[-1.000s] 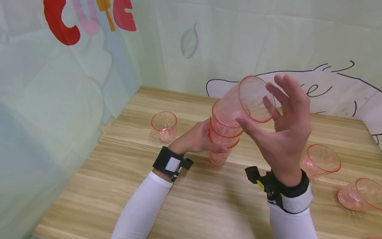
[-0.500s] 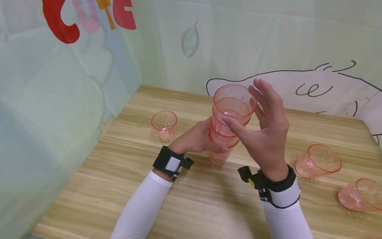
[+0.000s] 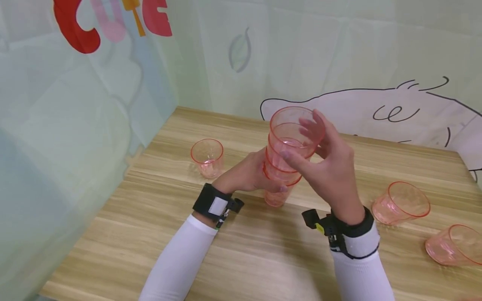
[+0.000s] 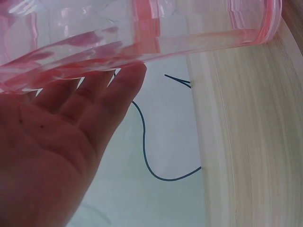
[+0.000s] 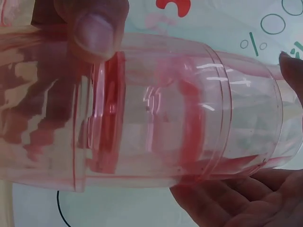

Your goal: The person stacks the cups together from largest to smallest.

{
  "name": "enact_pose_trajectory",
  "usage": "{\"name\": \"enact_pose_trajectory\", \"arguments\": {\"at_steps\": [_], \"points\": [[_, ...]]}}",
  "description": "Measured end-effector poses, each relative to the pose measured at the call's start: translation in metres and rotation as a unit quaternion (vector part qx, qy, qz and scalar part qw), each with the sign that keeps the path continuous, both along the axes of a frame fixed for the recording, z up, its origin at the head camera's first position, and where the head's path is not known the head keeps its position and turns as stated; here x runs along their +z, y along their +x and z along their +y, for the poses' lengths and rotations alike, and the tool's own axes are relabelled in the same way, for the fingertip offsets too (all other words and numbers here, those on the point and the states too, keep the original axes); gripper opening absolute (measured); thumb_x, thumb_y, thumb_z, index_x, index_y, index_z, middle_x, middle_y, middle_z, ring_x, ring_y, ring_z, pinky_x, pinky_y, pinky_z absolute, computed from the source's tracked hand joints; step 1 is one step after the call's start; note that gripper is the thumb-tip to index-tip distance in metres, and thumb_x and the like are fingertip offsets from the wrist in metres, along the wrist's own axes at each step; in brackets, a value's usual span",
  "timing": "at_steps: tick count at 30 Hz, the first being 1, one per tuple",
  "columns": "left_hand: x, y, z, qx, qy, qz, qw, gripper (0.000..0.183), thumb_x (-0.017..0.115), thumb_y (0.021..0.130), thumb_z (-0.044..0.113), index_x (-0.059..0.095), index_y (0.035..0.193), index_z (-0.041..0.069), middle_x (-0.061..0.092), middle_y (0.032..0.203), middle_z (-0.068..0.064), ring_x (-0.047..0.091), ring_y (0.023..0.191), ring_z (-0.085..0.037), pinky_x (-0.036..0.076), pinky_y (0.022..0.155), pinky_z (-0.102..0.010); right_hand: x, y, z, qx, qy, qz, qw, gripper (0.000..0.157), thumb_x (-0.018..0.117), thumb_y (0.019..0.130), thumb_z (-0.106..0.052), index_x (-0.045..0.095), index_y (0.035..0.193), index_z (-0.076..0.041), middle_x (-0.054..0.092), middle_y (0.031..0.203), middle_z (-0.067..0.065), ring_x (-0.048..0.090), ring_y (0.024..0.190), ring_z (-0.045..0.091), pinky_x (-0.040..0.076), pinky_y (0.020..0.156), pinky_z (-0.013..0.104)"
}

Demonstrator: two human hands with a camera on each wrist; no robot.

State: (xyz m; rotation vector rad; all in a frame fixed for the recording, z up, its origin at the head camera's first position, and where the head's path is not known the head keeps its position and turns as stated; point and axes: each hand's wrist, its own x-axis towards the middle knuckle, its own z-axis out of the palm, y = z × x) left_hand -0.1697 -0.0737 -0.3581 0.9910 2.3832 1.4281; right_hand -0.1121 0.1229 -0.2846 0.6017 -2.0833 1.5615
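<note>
A stack of nested, clear pink plastic cups [image 3: 286,177] stands nearly upright over the table, lower cups gripped by my left hand [image 3: 251,173] with the thumb across the front. The top cup [image 3: 280,138] sits inside the one below, its wide mouth facing up. My right hand [image 3: 331,167] holds this cup from the right, thumb on the near side and fingers behind the far wall. In the left wrist view, the fingers [image 4: 111,101] lie along the stack's side. The right wrist view shows the thumb [image 5: 97,35] pressed near a cup rim.
One pink cup [image 3: 208,161] stands upright at the back left of the wooden table [image 3: 150,234]. Two more cups, a nearer one [image 3: 452,246] and a farther one [image 3: 399,205], are at the right. A printed cloth wall [image 3: 320,54] borders the table's back and left.
The top cup has gone from tilted to upright, settling into the stack. My right hand has moved left with it, and its fingers have since closed behind the cup. The left hand stays put.
</note>
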Motion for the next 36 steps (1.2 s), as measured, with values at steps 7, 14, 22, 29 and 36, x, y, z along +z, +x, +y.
{"name": "enact_pose_trajectory", "arguments": {"at_steps": [7, 14, 22, 29, 36], "points": [[0.0, -0.001, 0.0, 0.015, -0.013, 0.006, 0.9998, 0.08, 0.09, 0.071, 0.041, 0.047, 0.134, 0.017, 0.066, 0.114, 0.005, 0.063, 0.1, -0.011, 0.052, 0.092, -0.031, 0.002, 0.0, 0.001, -0.008, 0.031, -0.041, 0.999, 0.073, 0.089, 0.076, -0.012, 0.057, 0.141, -0.013, 0.066, 0.128, -0.001, 0.064, 0.113, 0.014, 0.055, 0.088, 0.026], [-0.001, 0.0, -0.003, 0.02, -0.002, -0.005, 0.9998, 0.077, 0.09, 0.072, 0.038, 0.047, 0.132, 0.017, 0.066, 0.108, 0.006, 0.063, 0.096, -0.011, 0.053, 0.09, -0.031, -0.003, -0.002, -0.001, 0.0, 0.051, -0.043, 0.998, 0.077, 0.088, 0.078, -0.013, 0.052, 0.146, -0.012, 0.064, 0.131, 0.0, 0.061, 0.117, 0.015, 0.054, 0.089, 0.027], [-0.002, -0.001, -0.002, -0.018, 0.048, -0.033, 0.9981, 0.072, 0.09, 0.074, 0.035, 0.05, 0.131, 0.021, 0.069, 0.1, 0.003, 0.063, 0.087, -0.016, 0.054, 0.082, -0.035, -0.001, -0.001, 0.01, -0.012, 0.117, -0.031, 0.993, 0.085, 0.091, 0.076, -0.018, 0.049, 0.15, -0.02, 0.066, 0.128, 0.001, 0.062, 0.116, 0.013, 0.057, 0.089, 0.04], [-0.001, -0.001, -0.001, -0.015, 0.042, -0.041, 0.9982, 0.075, 0.091, 0.071, 0.035, 0.047, 0.13, 0.019, 0.068, 0.097, 0.002, 0.063, 0.083, -0.018, 0.053, 0.08, -0.035, 0.004, 0.003, 0.021, -0.004, 0.144, -0.02, 0.989, 0.066, 0.092, 0.075, -0.025, 0.064, 0.134, -0.026, 0.07, 0.117, -0.008, 0.063, 0.11, 0.01, 0.055, 0.087, 0.045], [-0.001, 0.001, 0.0, -0.032, 0.06, -0.062, 0.9958, 0.069, 0.09, 0.073, 0.033, 0.048, 0.126, 0.019, 0.069, 0.09, -0.002, 0.062, 0.077, -0.02, 0.053, 0.075, -0.035, 0.001, 0.004, 0.028, -0.002, 0.175, -0.004, 0.985, 0.061, 0.092, 0.075, -0.018, 0.065, 0.129, -0.014, 0.07, 0.117, -0.002, 0.064, 0.11, 0.018, 0.056, 0.085, 0.053]]}}
